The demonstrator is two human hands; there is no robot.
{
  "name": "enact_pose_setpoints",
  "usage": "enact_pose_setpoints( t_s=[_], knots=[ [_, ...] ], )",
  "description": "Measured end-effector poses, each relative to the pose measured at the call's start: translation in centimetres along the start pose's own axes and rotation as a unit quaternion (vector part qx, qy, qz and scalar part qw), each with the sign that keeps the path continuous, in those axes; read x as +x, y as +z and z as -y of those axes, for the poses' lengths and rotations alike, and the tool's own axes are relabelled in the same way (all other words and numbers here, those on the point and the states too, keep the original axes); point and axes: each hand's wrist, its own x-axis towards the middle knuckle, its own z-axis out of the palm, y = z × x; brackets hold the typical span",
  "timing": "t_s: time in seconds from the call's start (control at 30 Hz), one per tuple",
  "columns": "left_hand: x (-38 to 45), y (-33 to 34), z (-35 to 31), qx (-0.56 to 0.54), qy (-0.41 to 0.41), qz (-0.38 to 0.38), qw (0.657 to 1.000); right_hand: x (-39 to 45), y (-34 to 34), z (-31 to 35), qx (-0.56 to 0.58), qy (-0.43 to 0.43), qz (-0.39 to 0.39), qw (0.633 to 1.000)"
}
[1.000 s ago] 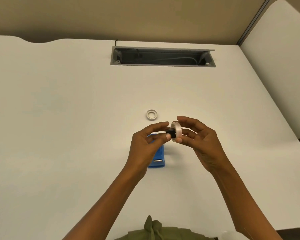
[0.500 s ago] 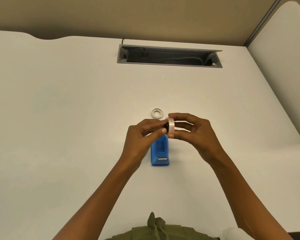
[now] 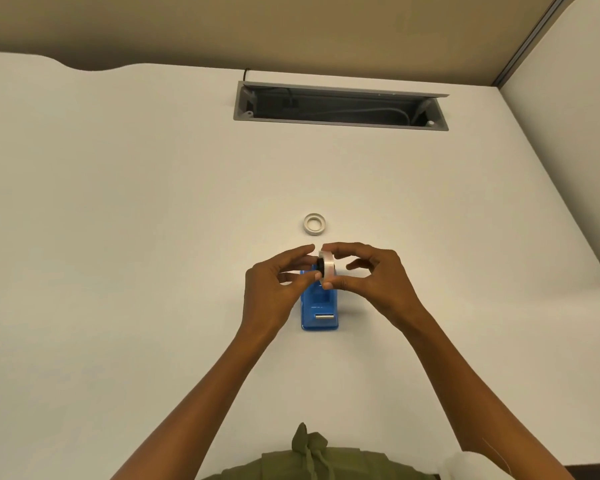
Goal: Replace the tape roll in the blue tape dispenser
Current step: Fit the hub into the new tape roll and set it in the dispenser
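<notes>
There are no words, numbers or signs to read. The blue dispenser [image 3: 319, 311], the tape roll [image 3: 327, 268] and the white worktop [image 3: 118, 237] are all plain.

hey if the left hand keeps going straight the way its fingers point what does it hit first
Probably the black core and the tape roll that the right hand holds; the left hand already touches the core.

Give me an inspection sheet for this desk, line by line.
Surface: white desk, mostly bare.
Job's things: blue dispenser stands on the desk, cradle without a roll; tape roll on black hub held above it; second ring lies flat beyond.
Clutter: nothing seen.
Grippers: left hand pinches the hub; right hand grips the roll.
Cables: cords inside the open cable tray.
Surroundings: tan partition behind.
</notes>
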Motion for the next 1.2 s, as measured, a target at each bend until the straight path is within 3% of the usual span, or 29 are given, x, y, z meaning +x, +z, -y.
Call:
enact_pose_setpoints(
  t_s=[0.47,1.2],
  knots=[
    [-0.6,-0.9,2.6,0.045,-0.015,0.036,0.998,-0.3,0.8,-1.2,-0.005,0.032,-0.021,0.999],
    [-0.5,-0.6,2.9,0.046,-0.025,0.033,0.998,0.3,1.8,-3.3,-0.008,0.035,-0.006,0.999]
  ],
)
